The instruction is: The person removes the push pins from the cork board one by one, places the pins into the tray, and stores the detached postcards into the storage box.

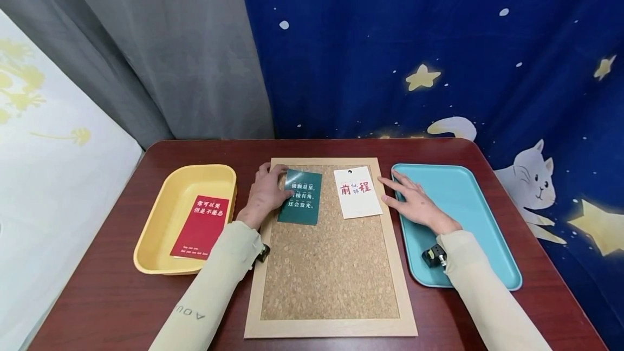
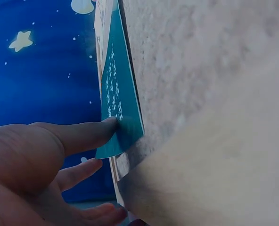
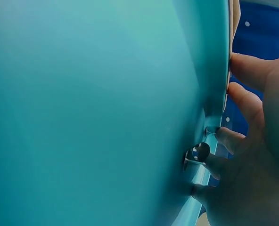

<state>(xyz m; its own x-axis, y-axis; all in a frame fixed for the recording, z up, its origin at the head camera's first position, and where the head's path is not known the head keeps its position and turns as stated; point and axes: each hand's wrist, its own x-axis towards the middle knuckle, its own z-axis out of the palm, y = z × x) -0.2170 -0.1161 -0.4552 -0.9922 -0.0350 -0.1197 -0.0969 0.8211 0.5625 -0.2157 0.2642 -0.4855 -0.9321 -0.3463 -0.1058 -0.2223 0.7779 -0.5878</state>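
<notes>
A green card [image 1: 303, 199] with white Chinese characters lies on the upper left of a cork board [image 1: 331, 270]. My left hand [image 1: 265, 191] pinches its left edge, thumb [image 2: 99, 133] on the printed face and a fingertip at the card's border. At the board's upper right lies a white card [image 1: 358, 193] with red and blue characters and a dark dot near its top. My right hand [image 1: 416, 202] has its fingers spread, thumb and index fingertip touching the board's right frame edge. Its other fingers rest over the blue tray [image 1: 480, 232].
A yellow bin [image 1: 163, 221] at the left holds a red card [image 1: 201, 229]. Inside the tray, by my right fingers, is a small shiny metal piece [image 3: 196, 154] whose kind I cannot tell. A starry blue curtain [image 1: 351, 69] hangs behind the table [image 1: 97, 297].
</notes>
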